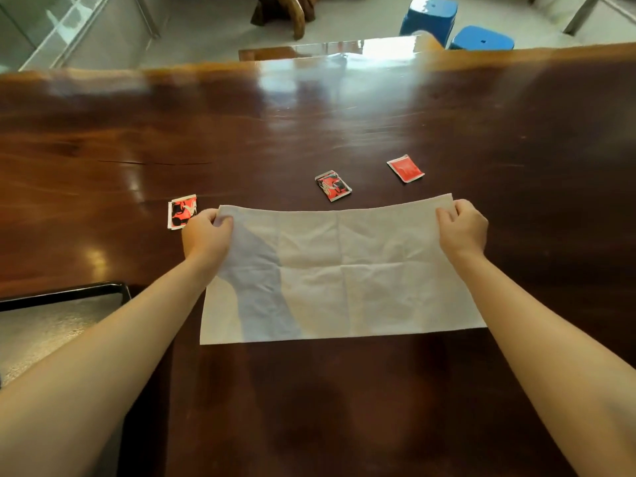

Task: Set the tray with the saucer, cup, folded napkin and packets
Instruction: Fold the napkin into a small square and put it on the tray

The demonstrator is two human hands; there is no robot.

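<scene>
White napkin (344, 273) lies spread in the middle of the frame on the dark, glossy wooden bench (309, 115), creased into quarters by fold lines. Its near edge rests flat on the wood. Its far edge is held at both corners and may be slightly raised, though the view does not settle that.

The left hand (206, 235) has its grip pinching the far left corner, thumb on top of the cloth. The right hand (463, 228) pinches the far right corner in the same way, fingers curled over the edge. Both bare forearms reach in from the bottom corners of the frame.

Three packets lie on the bench beyond the napkin. A red and black packet (181, 211) sits just beside the left hand, a crumpled red and black packet (333, 185) lies near the middle of the far edge, and a plain red packet (405, 168) lies further up and to the right.

At the lower left, a corner of the black tray (69, 294) shows, partly covered by the left forearm. Two blue stools (430, 15) stand at the upper right.
</scene>
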